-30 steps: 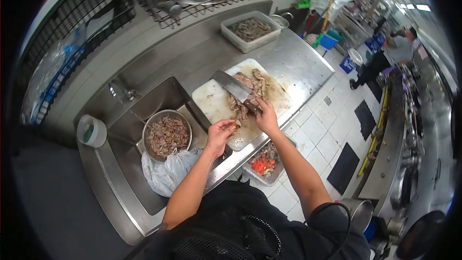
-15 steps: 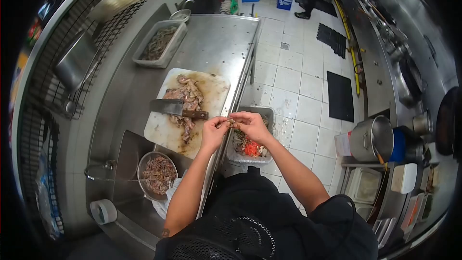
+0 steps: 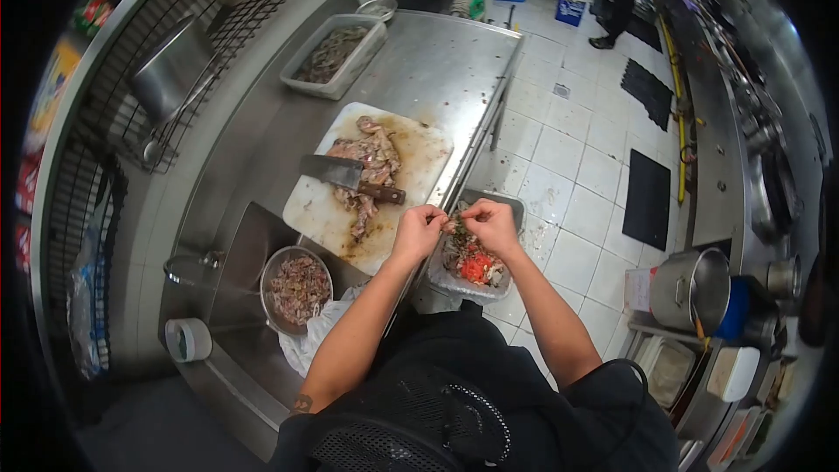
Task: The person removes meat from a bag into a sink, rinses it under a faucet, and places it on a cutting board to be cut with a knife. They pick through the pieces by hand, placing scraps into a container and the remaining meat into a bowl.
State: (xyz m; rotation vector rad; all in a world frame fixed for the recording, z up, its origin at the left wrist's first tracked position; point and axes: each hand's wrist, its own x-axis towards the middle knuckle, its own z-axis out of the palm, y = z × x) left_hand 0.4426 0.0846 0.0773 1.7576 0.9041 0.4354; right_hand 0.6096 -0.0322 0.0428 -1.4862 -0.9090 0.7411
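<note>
My left hand (image 3: 421, 232) is closed in a pinch, with a small pinkish scrap of meat (image 3: 449, 227) at its fingertips. A short way to the right, my right hand (image 3: 491, 227) also has its fingers pressed together; whatever they hold is too small to make out. Both hands are above the near edge of the steel counter and a lined bin (image 3: 520, 214) holding scraps and red pieces (image 3: 477, 268). On a stained white cutting board (image 3: 308, 210) lies cooked-looking meat (image 3: 377, 150), with a wooden-handled cleaver (image 3: 336, 172) resting across it.
A metal bowl (image 3: 265, 297) of chopped meat sits in the sink, beside a white cloth (image 3: 304, 343). Farther back on the counter (image 3: 437, 52) stands a plastic container (image 3: 345, 83) of greyish strips. At right are a large pot (image 3: 677, 284) and shelving. Another person's legs (image 3: 622, 4) show far back.
The view has shifted, so the scene sits farther right. My hands, together before, are now slightly apart, with a small scrap showing between them.
</note>
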